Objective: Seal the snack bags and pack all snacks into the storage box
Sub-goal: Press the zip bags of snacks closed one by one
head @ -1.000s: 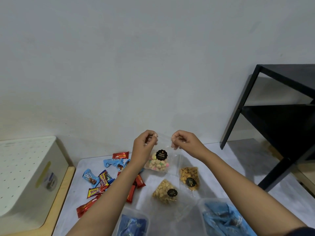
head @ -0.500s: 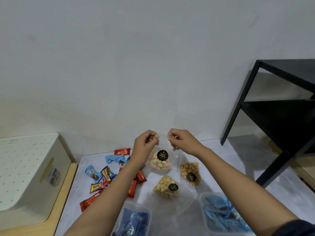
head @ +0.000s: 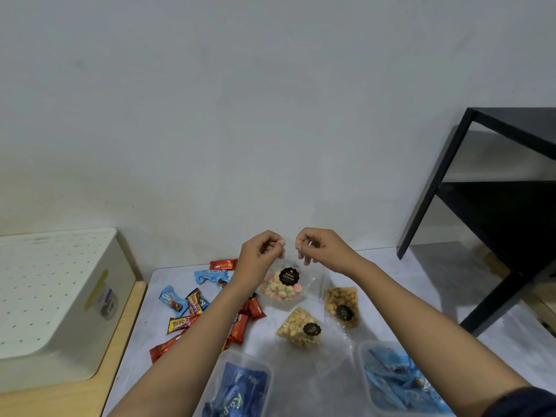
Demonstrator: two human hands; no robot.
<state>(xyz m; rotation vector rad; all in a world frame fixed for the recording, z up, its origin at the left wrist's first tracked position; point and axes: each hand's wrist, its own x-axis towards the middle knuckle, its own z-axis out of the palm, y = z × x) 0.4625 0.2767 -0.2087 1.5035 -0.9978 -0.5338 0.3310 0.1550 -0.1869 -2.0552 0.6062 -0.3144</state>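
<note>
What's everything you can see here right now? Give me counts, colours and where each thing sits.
clear bag of pastel biscuits with black label: one, held by its top, table centre
clear bag of golden-brown snacks: one, lying right of it
clear bag of pale yellow snacks: one, lying nearer the person
small wrapped snack bars: several, red, blue, yellow, scattered left
clear plastic tubs: two, holding blue packets, near edge
white perforated storage box: one, far left on a wooden surface
black metal shelf: one, right
pale grey table: one, under the snacks
left hand: one, grip pinching the biscuit bag's top
right hand: one, grip pinching the same edge
</note>
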